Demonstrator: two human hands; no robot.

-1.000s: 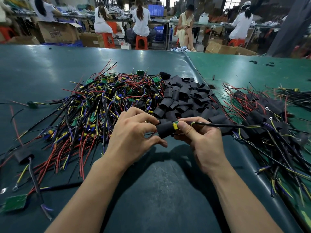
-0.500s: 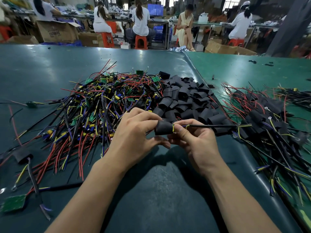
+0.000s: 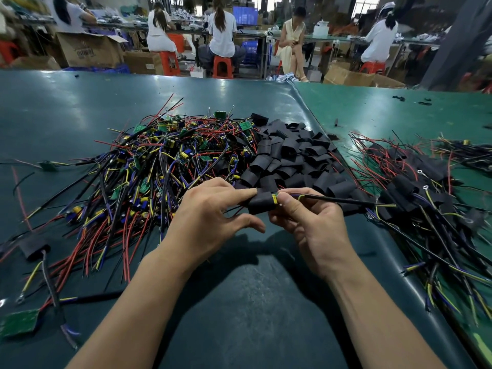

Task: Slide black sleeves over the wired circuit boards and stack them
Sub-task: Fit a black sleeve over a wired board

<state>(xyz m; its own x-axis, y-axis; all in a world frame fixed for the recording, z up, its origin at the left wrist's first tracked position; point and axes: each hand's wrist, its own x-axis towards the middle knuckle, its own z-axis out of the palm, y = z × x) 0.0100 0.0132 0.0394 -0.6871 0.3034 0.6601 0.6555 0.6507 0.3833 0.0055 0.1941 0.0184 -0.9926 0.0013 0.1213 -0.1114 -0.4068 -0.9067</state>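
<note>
Little has moved since the earlier frame: the black sleeve (image 3: 262, 204) is still held just above the green surface (image 3: 66, 115), between both hands. It is pinched in the grip of the left hand (image 3: 210, 219), while the yellow-tipped board end and its black cable (image 3: 338, 200) are pinched by the right hand (image 3: 308, 225). Behind lie loose sleeves (image 3: 290, 155), unsleeved wired boards (image 3: 159, 166) to the left, and finished ones (image 3: 426, 193) to the right.
</note>
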